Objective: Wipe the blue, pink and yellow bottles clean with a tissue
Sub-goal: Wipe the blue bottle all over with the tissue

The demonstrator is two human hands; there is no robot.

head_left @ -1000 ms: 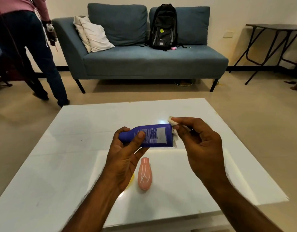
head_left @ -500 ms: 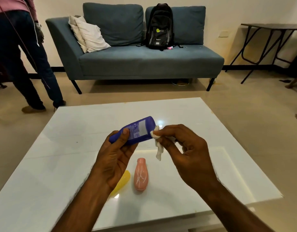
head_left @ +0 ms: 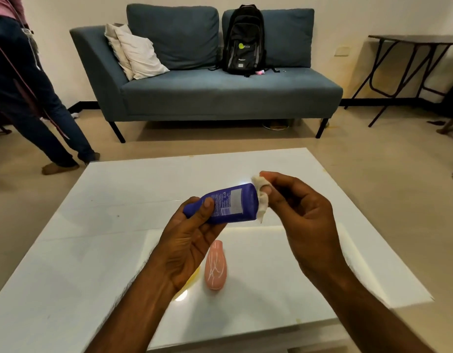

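The blue bottle (head_left: 226, 203) has a label with small white writing on it, but the words are too tiny to read. It is held up in the air above the white table (head_left: 98, 225), lying on its side with the fat end tipped a little up. The left hand (head_left: 189, 240) grips the thin end, thumb pressed on the label. The right hand (head_left: 302, 215) pinches a white tissue (head_left: 261, 200) in its fingertips and presses it on the fat end of the blue bottle.

The pink bottle (head_left: 215, 266) lies flat on the white table, below the blue bottle and just beside the left wrist. It has thin white lines drawn on it. The yellow bottle (head_left: 192, 278) peeks out from under the left hand, next to the pink bottle; most of it is hidden. You cannot tell what is inside any bottle.

Half a second ago the tissue hung lower by the side of the blue bottle; now it wraps over the end.

Far behind the white table, a black backpack (head_left: 243, 39) with a green spot sits on a blue sofa (head_left: 220, 95).
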